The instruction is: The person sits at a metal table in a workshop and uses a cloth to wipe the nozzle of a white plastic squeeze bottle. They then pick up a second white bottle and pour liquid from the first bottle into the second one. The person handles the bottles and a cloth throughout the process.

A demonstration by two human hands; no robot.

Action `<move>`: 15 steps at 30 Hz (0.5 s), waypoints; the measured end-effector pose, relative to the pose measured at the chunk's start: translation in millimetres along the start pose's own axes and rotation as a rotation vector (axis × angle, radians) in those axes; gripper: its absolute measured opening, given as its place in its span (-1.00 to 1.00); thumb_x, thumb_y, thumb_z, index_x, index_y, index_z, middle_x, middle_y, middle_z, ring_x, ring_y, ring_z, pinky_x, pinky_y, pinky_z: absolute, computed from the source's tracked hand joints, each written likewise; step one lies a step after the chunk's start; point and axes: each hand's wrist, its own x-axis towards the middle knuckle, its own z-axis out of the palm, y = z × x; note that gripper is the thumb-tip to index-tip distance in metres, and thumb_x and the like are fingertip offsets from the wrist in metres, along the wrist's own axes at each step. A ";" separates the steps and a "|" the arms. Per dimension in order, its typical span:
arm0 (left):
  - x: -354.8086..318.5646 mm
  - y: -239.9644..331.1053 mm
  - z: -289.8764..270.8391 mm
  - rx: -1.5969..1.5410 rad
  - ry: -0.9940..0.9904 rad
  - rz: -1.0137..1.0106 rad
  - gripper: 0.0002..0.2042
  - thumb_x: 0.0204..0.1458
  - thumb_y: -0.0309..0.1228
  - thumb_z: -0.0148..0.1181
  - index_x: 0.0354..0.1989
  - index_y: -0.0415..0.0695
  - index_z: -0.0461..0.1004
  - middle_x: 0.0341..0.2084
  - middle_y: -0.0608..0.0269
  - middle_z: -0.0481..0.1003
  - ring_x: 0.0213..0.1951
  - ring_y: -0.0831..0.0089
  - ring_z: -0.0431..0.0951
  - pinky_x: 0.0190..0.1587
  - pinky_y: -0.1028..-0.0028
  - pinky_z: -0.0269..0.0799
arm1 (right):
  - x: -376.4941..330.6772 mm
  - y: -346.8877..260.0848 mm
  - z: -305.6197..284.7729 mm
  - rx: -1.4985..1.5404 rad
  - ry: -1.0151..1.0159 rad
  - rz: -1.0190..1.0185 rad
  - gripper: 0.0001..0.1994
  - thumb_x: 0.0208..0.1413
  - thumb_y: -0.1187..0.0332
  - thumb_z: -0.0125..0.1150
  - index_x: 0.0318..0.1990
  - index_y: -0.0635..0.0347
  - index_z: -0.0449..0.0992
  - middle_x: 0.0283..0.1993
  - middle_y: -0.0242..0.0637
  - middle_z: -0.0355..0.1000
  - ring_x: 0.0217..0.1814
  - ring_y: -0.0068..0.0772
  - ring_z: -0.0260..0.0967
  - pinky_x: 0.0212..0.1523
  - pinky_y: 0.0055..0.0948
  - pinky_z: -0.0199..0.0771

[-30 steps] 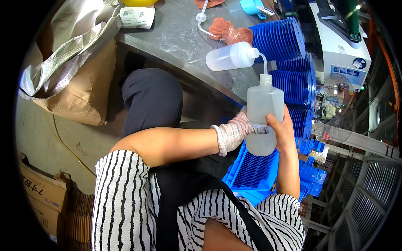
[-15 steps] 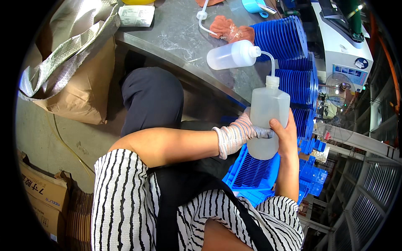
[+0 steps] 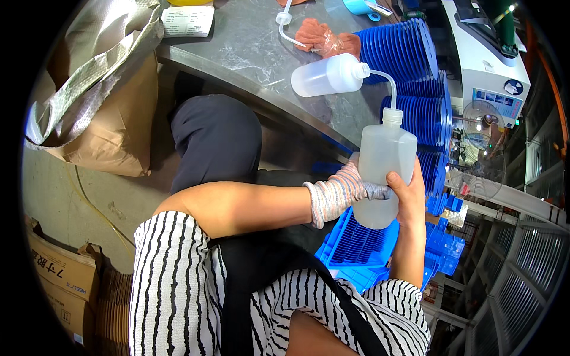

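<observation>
Both my hands hold a large translucent squeeze bottle (image 3: pixel 387 148) with a thin bent spout. My left hand (image 3: pixel 365 188), in a striped knitted glove with greyish fingers, is closed around its lower body. My bare right hand (image 3: pixel 408 187) grips its right side, thumb across the front and the other fingers mostly hidden behind. The spout (image 3: pixel 389 82) curves over to the open mouth of a smaller whitish bottle (image 3: pixel 317 78) at the metal table; whether its tip is inside, I cannot tell. Beyond lie a white cap with a bent tube (image 3: pixel 284 19) and a bunched orange-brown cloth (image 3: pixel 323 38).
Stacks of blue ribbed discs (image 3: pixel 401 50) line the metal table's (image 3: pixel 237 65) right side. A blue ribbed crate (image 3: pixel 359 240) sits below the bottle. A large open sack (image 3: pixel 113 118) stands left, cardboard boxes (image 3: pixel 65 267) lower left, a white machine (image 3: pixel 490 71) and fan (image 3: pixel 484 121) right.
The large bottle and my hands have shifted slightly right and down in the picture. The table and smaller bottle appear slightly further left and up. Both hands keep their grip.
</observation>
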 end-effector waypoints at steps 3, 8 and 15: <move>-5.0 6.5 3.4 -0.006 -0.001 -0.011 -0.20 -0.28 -0.38 0.56 0.20 -0.02 0.23 0.01 0.31 0.42 0.06 0.41 0.41 0.09 0.35 0.39 | -0.4 1.5 -1.0 -0.009 0.004 0.003 -0.22 -0.12 0.02 0.44 0.17 0.30 0.25 0.03 -0.14 0.37 0.09 -0.31 0.33 0.10 -0.32 0.33; -8.9 10.1 2.2 -0.038 -0.014 0.022 -0.22 -0.26 -0.41 0.54 0.20 -0.01 0.23 0.01 0.31 0.43 0.05 0.42 0.41 0.09 0.36 0.39 | 4.0 4.0 0.5 0.002 -0.010 0.004 -0.22 -0.12 0.00 0.45 0.16 0.31 0.26 0.01 -0.15 0.37 0.08 -0.32 0.33 0.10 -0.33 0.33; -5.6 12.5 4.2 -0.051 0.019 -0.016 -0.41 -0.06 -0.39 0.40 0.17 -0.02 0.27 -0.03 0.32 0.45 0.01 0.46 0.44 0.05 0.40 0.42 | 6.1 -0.1 2.0 -0.019 -0.012 -0.002 -0.22 -0.13 -0.02 0.44 0.14 0.32 0.27 -0.01 -0.16 0.38 0.06 -0.33 0.33 0.09 -0.34 0.33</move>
